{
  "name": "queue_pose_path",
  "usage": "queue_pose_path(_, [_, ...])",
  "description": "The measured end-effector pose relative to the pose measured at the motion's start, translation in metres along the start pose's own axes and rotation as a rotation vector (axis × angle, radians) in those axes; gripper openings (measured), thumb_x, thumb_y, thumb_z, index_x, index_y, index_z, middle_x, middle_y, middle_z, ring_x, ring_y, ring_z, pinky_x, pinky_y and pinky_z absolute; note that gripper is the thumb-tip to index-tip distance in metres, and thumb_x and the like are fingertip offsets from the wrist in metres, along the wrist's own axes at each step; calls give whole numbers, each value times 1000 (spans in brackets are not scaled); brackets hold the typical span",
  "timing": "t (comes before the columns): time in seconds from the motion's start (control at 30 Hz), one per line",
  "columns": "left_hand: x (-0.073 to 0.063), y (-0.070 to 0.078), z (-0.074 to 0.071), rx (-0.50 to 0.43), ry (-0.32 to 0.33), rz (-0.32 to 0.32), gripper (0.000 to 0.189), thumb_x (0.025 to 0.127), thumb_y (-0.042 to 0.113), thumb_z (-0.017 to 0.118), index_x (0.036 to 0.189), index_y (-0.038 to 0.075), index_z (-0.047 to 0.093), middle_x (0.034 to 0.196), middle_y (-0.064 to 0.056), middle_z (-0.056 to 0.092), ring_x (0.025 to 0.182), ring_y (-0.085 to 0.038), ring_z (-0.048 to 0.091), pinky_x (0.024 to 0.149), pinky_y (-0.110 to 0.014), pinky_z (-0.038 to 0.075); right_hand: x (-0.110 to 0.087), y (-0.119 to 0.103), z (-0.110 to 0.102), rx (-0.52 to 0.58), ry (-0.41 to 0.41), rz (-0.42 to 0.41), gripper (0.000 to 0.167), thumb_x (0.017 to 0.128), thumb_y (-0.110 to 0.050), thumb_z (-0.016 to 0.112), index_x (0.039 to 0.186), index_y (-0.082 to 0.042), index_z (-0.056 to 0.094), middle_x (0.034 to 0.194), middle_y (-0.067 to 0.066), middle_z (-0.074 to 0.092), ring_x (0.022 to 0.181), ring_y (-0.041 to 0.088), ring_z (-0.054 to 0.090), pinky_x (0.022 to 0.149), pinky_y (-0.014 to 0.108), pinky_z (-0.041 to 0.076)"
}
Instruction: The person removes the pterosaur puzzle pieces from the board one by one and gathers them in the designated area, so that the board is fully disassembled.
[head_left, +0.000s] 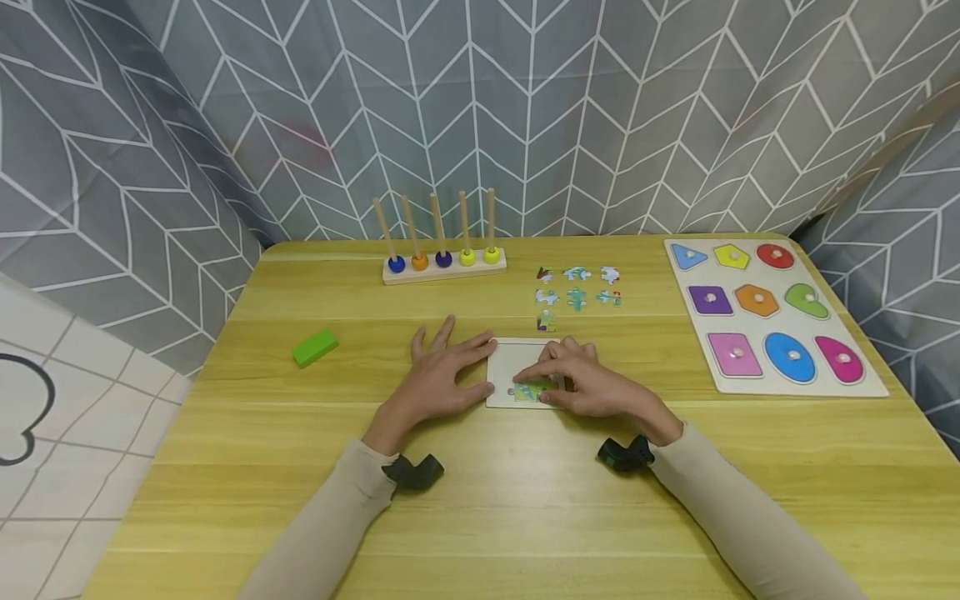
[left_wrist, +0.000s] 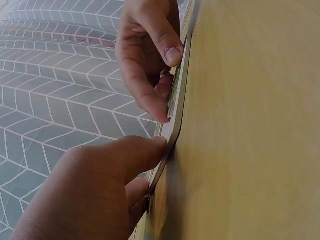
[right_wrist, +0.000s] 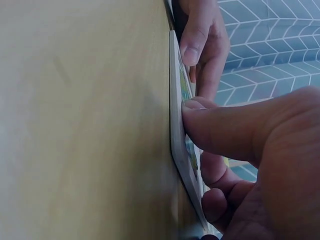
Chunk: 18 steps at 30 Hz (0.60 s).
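Note:
A small white puzzle board point(head_left: 512, 354) lies flat on the table in front of me. Along its left edge rests my left hand point(head_left: 438, 375), fingers spread; in the left wrist view its thumb point(left_wrist: 150, 150) touches the board's rim. Over the board's right part, my right hand point(head_left: 581, 383) has thumb and index finger down at a green and blue puzzle piece point(head_left: 527, 391) in the lower part. The right thumb point(right_wrist: 215, 125) presses at the pieces in the right wrist view, the other fingers curled. These fingers partly hide the pieces.
Several loose puzzle pieces point(head_left: 577, 297) lie behind the board. A peg stand point(head_left: 445, 271) with coloured beads stands at the back. To the left is a green block point(head_left: 315, 347); a shape board with knobs point(head_left: 780, 329) lies at the right. A patterned curtain point(head_left: 525, 117) hangs behind.

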<state>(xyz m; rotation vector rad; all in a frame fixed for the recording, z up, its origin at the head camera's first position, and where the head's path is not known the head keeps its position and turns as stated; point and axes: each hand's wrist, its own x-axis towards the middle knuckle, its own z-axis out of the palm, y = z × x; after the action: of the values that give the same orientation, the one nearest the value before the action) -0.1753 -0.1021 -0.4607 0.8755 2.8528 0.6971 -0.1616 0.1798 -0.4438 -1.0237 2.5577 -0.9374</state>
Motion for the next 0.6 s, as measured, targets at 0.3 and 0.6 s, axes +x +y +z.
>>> queue_pose_path(0.3, [1, 1, 0, -5, 1, 3, 66, 93, 55, 59, 153, 29, 48, 162, 13, 39, 159, -43, 6, 116, -75, -6, 0, 0, -1, 37, -3, 4, 36, 93, -11, 71, 127, -24, 72, 90, -15, 58, 86, 16, 36, 77, 38, 18])
queue_pose_path(0.6, [1, 1, 0, -4, -2, 1, 66, 93, 55, 59, 153, 30, 47, 163, 13, 39, 159, -42, 6, 116, -75, -6, 1, 0, -1, 57, -2, 28, 34, 93, -9, 71, 124, -23, 73, 93, -12, 61, 87, 16, 37, 78, 38, 18])
